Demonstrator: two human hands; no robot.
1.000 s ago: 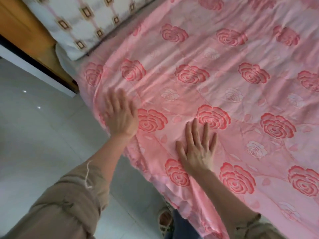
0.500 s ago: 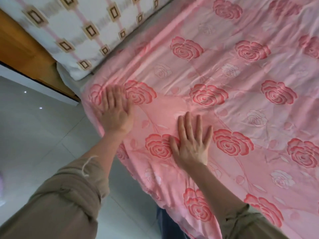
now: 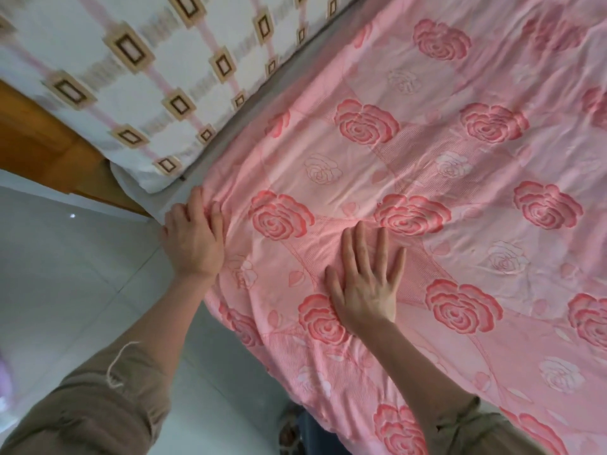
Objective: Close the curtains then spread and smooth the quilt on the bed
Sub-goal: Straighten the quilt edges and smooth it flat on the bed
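Khaki rolled-up sleeves (image 3: 98, 412) on both arms; loose thread dangling from left cuff.

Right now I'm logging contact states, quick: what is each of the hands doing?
Left hand: open, fingers curling at the quilt corner, gripping nothing clearly.
Right hand: open, flat on the quilt.

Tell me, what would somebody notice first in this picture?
First, the big pink quilt with red roses, covering most of the bed. Next, two bare hands pressing on it near its edge: the left hand at the corner, the right hand flat, fingers spread. A white pillow with brown squares lies top left.
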